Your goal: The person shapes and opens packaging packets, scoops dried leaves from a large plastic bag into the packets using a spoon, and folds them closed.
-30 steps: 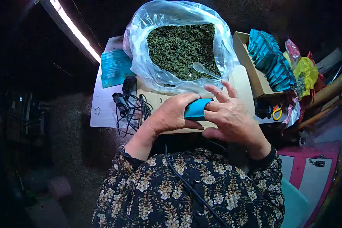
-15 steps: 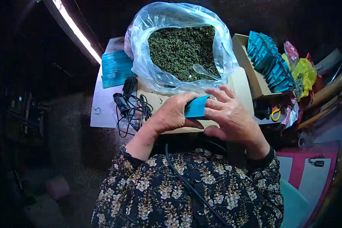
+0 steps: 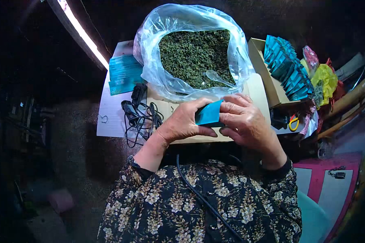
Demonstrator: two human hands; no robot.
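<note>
A small teal packet point(image 3: 209, 113) is held between my two hands, just in front of a large clear plastic bag point(image 3: 150, 77). My left hand point(image 3: 184, 123) grips the packet's left side, thumb below and fingers behind it. At the packet's right edge, my right hand point(image 3: 245, 119) has its fingers bent and closed on it; the fingertips are partly hidden. Dark dried leaves point(image 3: 190, 56), looking like loose tea, fill the open bag. A clear plastic spoon point(image 3: 219, 77) rests on the leaves at the right.
Flat teal packets point(image 3: 125, 75) lie stacked at the left of the bag. Black cables with an adapter point(image 3: 130, 110) sit below them. A cardboard box point(image 3: 267, 73) at the right holds several upright teal packets point(image 3: 288, 67). Yellow-handled scissors point(image 3: 294, 122) lie near that box.
My right hand's fingers have lowered and closed in on the packet's right edge. The packet has tilted slightly, while my left hand has hardly moved.
</note>
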